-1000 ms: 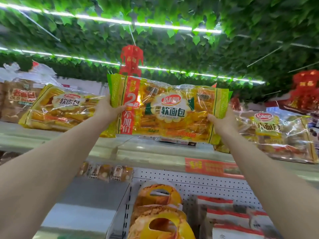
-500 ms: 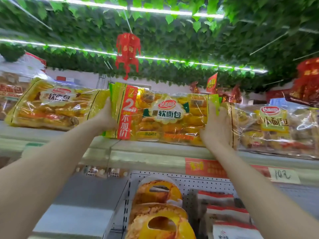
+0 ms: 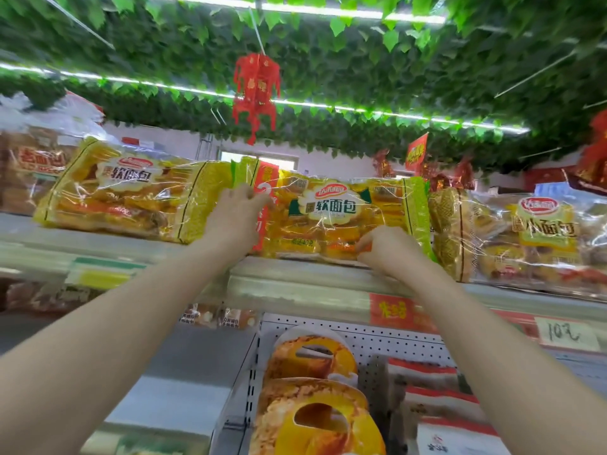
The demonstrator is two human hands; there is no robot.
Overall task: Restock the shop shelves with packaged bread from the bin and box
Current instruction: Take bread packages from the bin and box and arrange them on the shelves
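Observation:
A yellow-and-green pack of soft bread lies flat on the top shelf, in the gap between two other packs. My left hand rests against its left end with the fingers spread and nothing gripped. My right hand is curled on the pack's lower front edge, near its right end. A matching yellow pack lies to the left. A clear pack of small breads lies to the right, touching it. No bin or box shows.
A red paper lantern hangs from the leaf-covered ceiling above the shelf. Below are orange handled bread bags and white-and-red packs on a pegboard shelf. A handwritten price tag sits on the shelf edge at right.
The bread pack came down from mid-air onto the top shelf and slid back between its neighbours. My left hand loosened from its end and my right hand moved to its front edge.

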